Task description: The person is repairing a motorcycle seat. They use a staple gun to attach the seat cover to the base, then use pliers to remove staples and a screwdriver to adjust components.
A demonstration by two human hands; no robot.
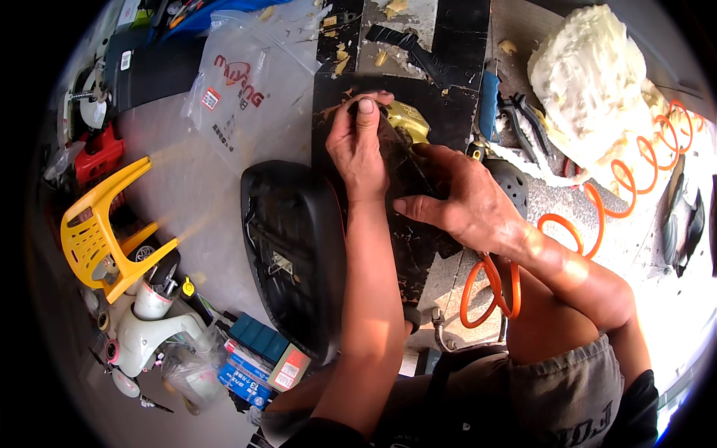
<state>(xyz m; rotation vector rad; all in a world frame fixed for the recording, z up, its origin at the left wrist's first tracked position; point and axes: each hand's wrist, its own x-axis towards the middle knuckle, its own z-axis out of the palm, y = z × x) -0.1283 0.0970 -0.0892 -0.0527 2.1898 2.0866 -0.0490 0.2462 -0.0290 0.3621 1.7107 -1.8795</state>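
Observation:
The gold-coloured air staple gun [407,123] is over the dark bench [420,250], partly hidden by my hands. My right hand [470,198] lies against it, fingers bent around its near end and thumb stretched out to the left. Just left of the gun, my left hand [362,149] is closed with its thumb up, pressed over something dark that I cannot make out. Beside my left forearm a black padded seat [287,246] leans with its hollow underside showing.
An orange coiled hose [556,220] runs from under my right wrist to the right. Pliers [526,127] and a pale foam block [590,67] lie at the far right. A clear plastic bag [250,82], a yellow plastic chair [97,231] and small boxes [258,366] are on the left.

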